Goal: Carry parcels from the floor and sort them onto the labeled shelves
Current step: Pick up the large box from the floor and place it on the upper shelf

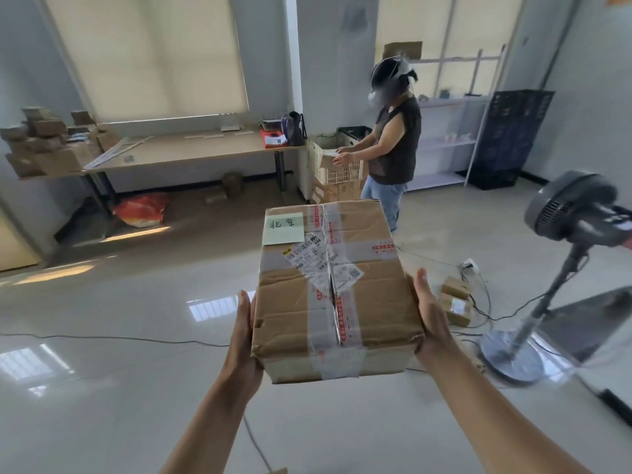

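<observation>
A large taped cardboard parcel [331, 289] is held up in front of me, above the glossy floor. It carries a pale green handwritten note at its far left corner and a torn white shipping label across the middle. My left hand [244, 336] presses flat against its left side and my right hand [432, 319] against its right side. A white shelf rack [455, 142] stands at the back right wall, with a few small items on its upper shelves.
Another person [393, 142] stands ahead by a pale crate [338, 165] on stacked boxes. A standing fan [561, 254] is at the right, with cables and two small parcels [455, 302] on the floor beside it. A long table [191, 148] with piled boxes lines the left wall.
</observation>
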### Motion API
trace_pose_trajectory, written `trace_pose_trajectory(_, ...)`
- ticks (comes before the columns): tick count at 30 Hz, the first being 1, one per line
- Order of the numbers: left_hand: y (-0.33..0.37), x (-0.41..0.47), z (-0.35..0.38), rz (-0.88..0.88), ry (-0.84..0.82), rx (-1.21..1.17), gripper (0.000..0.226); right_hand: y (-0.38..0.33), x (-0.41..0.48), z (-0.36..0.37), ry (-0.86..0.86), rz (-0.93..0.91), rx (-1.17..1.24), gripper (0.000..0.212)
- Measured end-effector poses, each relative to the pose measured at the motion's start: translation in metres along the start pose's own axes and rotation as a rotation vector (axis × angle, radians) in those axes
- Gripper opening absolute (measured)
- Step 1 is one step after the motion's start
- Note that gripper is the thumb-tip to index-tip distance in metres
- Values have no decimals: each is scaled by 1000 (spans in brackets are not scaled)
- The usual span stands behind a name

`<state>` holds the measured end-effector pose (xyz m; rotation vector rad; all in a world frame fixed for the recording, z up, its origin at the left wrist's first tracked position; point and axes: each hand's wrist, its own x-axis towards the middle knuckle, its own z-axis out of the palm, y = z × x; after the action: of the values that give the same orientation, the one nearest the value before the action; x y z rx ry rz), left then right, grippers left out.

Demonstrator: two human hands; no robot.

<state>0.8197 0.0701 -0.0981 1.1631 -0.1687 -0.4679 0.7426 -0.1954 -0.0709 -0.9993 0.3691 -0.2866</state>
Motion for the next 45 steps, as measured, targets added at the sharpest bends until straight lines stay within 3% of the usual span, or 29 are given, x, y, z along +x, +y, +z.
trace_pose_trajectory(12,-32,22,123,-101,-254,47,76,-70,-59,-103,226,-105,128,47)
trace_pose_trajectory(23,-90,-20,287,-159,-462,104,67,-140,-182,-234,513,-274,136,42)
trace_pose_trajectory(29,-121,-56,375,-292,-645,53,71,-167,-261,-293,688,-361,126,40)
trace_pose_trajectory(45,-217,-122,564,-386,-1166,136,73,-196,-428,-401,1150,-561,219,39)
